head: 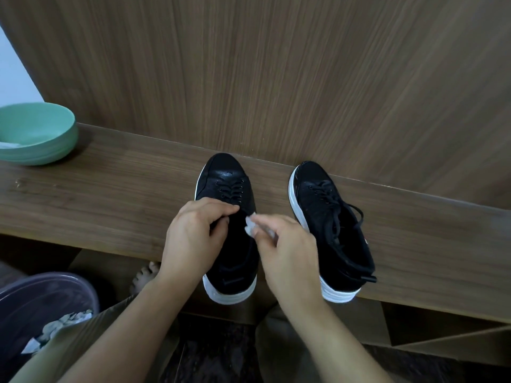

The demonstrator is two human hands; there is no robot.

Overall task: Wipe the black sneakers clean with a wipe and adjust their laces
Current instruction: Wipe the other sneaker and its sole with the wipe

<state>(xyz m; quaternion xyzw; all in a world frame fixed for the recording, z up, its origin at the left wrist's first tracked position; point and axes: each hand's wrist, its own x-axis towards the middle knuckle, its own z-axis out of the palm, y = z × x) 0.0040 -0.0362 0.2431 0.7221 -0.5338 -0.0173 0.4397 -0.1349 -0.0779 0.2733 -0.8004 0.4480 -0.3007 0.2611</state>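
Two black sneakers with white soles stand on a wooden bench, toes toward the wall. Over the left sneaker my left hand is curled, its fingertips pinched at the lace area near the tongue. My right hand hovers over the same shoe and pinches a small crumpled white wipe. The right sneaker stands apart to the right, its laces loose and trailing over the side.
A mint-green bowl with something white inside sits at the bench's left end. A dark bin with crumpled wipes stands on the floor at lower left. A wood-panelled wall rises right behind the shoes. My bare toes show under the bench.
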